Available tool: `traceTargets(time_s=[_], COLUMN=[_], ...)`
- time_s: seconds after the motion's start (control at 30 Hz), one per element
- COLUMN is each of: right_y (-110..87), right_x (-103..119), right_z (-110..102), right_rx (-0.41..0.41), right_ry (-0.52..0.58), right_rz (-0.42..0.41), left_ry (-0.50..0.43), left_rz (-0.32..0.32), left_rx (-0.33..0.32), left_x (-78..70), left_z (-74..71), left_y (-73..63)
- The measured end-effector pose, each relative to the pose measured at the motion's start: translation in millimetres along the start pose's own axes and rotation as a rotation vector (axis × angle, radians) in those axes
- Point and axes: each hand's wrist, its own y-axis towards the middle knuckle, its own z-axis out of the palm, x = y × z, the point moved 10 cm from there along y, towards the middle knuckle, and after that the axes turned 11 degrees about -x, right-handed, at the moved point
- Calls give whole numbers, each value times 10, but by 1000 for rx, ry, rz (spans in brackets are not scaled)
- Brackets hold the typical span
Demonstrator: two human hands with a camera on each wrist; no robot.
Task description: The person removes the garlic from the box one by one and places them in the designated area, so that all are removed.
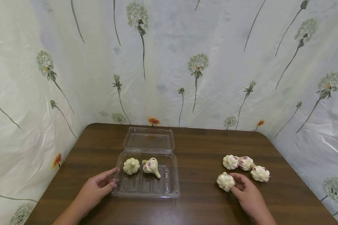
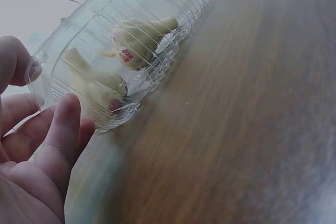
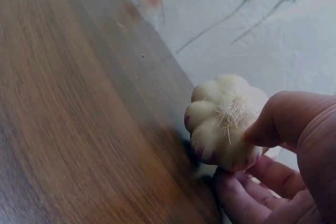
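Observation:
My right hand (image 1: 248, 194) pinches a garlic bulb (image 1: 225, 182) between thumb and fingers, and in the right wrist view the bulb's root tuft (image 3: 233, 113) faces the camera. On the left, my left hand (image 1: 97, 187) grips the side edge of a clear plastic clamshell container (image 1: 132, 188), thumb and fingers on its rim in the left wrist view. Two garlic bulbs lie inside it: a pale one (image 1: 131, 166) and a purple-streaked one (image 1: 151, 165) with its stem toward the front. The container's lid (image 1: 149, 139) is folded back, away from me.
Beyond the right hand, three more bulbs rest on the dark wooden table (image 1: 197, 175): a left one (image 1: 230, 162), a middle one (image 1: 246, 163) and a right one (image 1: 260, 173). A dandelion-printed sheet (image 1: 163, 68) hangs behind the table and along its sides.

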Motion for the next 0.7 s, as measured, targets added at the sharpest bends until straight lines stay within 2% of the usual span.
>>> traceTargets(time_s=[0.33,0.7], right_y=[20,47], right_x=[-69,-166], right_z=[-64,-115], right_rx=[-40,-38], right_ry=[-15,-9], right_rz=[23,69], left_ry=[-4,-5], left_rz=[6,12], left_rx=[1,-8], left_x=[-16,-10], left_z=[3,6], left_y=[-7,-1])
